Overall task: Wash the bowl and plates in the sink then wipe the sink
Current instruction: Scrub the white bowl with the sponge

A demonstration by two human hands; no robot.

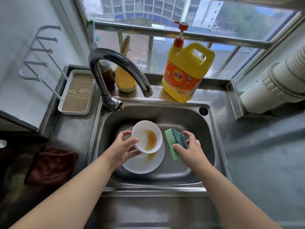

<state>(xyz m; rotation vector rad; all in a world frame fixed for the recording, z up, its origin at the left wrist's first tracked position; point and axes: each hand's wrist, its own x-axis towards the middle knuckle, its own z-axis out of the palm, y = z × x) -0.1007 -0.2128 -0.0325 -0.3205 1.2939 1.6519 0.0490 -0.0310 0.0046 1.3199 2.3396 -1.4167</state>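
With the left hand pinching the tilted bowl by its rim over the plate in the sink, and the right hand gripping the sponge, the thin grip could slip once wet and soapy, dropping bowl onto plate.

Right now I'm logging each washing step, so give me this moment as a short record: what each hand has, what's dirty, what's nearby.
left hand: holds the bowl tilted over the plate
right hand: grips the sponge
dirt: brown sauce in bowl and on plate
tap: no water seen running
soap bottle: on ledge behind sink
cloth: brown, on counter to the left
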